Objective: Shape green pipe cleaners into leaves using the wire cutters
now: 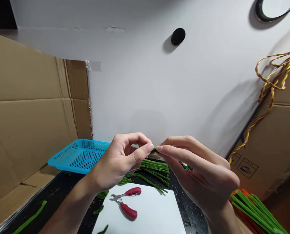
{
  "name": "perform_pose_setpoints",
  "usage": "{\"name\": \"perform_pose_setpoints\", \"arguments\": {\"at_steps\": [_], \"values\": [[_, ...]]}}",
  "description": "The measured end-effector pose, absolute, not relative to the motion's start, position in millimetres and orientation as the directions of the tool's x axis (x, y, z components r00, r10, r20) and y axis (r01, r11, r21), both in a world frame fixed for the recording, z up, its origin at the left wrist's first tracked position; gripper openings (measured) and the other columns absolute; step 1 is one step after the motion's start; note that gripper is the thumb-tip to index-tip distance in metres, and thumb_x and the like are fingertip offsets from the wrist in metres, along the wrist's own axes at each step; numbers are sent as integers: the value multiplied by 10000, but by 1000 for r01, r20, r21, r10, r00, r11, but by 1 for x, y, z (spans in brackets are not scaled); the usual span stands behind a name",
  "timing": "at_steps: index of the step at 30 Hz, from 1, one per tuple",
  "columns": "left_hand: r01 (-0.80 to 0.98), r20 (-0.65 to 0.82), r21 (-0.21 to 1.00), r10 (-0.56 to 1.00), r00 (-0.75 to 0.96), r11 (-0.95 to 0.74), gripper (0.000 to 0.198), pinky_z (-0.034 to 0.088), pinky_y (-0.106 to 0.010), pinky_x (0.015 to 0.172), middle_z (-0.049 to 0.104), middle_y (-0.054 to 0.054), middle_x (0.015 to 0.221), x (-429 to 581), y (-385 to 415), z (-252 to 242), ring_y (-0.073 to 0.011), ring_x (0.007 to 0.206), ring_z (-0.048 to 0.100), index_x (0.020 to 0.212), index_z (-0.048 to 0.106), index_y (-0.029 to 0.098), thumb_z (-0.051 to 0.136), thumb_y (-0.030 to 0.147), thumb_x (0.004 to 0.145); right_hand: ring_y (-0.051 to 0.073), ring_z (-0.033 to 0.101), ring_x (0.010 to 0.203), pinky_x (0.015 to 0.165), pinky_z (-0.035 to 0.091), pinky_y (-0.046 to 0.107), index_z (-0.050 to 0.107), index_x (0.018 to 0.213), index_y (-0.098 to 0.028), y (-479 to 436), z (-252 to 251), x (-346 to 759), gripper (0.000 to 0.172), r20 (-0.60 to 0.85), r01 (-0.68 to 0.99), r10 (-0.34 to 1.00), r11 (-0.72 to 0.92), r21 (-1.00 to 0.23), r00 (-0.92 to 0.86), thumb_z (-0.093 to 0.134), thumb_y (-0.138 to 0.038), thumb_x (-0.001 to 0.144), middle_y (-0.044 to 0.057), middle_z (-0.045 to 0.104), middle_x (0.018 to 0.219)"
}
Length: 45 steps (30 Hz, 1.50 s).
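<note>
Between my two hands is a short dark green piece of pipe cleaner (154, 150), mostly hidden by the fingertips. My left hand (122, 162) pinches one end of it between thumb and index finger. From the other side, the fingertips of my right hand (200, 169) close on it, with the fingers held long and together. Below them lies a white sheet (159, 211), with red-handled nippers (129, 212) resting on it, jaws apart. Behind the hands lies a bundle of green pipe cleaners (157, 167), partly covered by my left hand.
A blue perforated basket (56, 161) stands at the back left, near a cardboard wall (28, 130). Bent green pieces (99, 210) lie left of the sheet. More green and orange stems (259, 209) are at lower right, below twisted yellow-brown wire (269, 78). A black round object (178, 36) is farther back.
</note>
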State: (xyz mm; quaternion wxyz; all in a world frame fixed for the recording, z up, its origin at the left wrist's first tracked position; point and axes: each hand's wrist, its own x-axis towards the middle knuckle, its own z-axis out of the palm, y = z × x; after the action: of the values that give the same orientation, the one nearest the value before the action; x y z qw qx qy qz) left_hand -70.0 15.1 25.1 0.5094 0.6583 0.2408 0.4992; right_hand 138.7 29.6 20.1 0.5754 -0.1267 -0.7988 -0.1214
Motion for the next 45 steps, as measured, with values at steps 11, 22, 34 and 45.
{"name": "perform_pose_setpoints", "arguments": {"at_steps": [11, 22, 34, 45], "values": [[-136, 360, 933, 835, 417, -334, 238, 269, -157, 403, 422, 96, 528, -72, 1, 32, -42, 431, 342, 914, 637, 172, 756, 373, 958, 123, 684, 783, 642, 526, 254, 724, 1045, -187, 21, 22, 138, 267, 914, 386, 88, 919, 79, -396, 668, 40, 916, 60, 706, 980], [253, 561, 730, 768, 309, -635, 129, 399, -192, 477, 511, 48, 673, -70, -3, 27, -80, 544, 463, 912, 636, 198, 615, 258, 1024, 116, 566, 721, 614, 471, 270, 672, 930, -213, 23, 22, 132, 155, 858, 237, 373, 923, -303, -354, 631, -70, 973, 9, 641, 891], [477, 715, -367, 86, 693, -799, 415, 569, -315, 674, 720, -97, 973, -65, 21, -14, -210, 802, 704, 1300, 645, 133, 468, -3, 951, 117, 512, 746, 636, 426, 241, 711, 799, -155, 51, 24, 171, 214, 468, 58, 610, 645, -762, -640, 821, -323, 871, 12, 621, 847], [466, 871, 184, 363, 332, -866, 100, 430, -228, 518, 575, 30, 684, -49, 7, 5, -102, 529, 483, 892, 689, 233, 667, 145, 934, 95, 544, 709, 608, 440, 248, 751, 860, -163, 43, 28, 167, 268, 680, -9, 523, 789, -614, -515, 844, -415, 875, 17, 645, 921]]}}
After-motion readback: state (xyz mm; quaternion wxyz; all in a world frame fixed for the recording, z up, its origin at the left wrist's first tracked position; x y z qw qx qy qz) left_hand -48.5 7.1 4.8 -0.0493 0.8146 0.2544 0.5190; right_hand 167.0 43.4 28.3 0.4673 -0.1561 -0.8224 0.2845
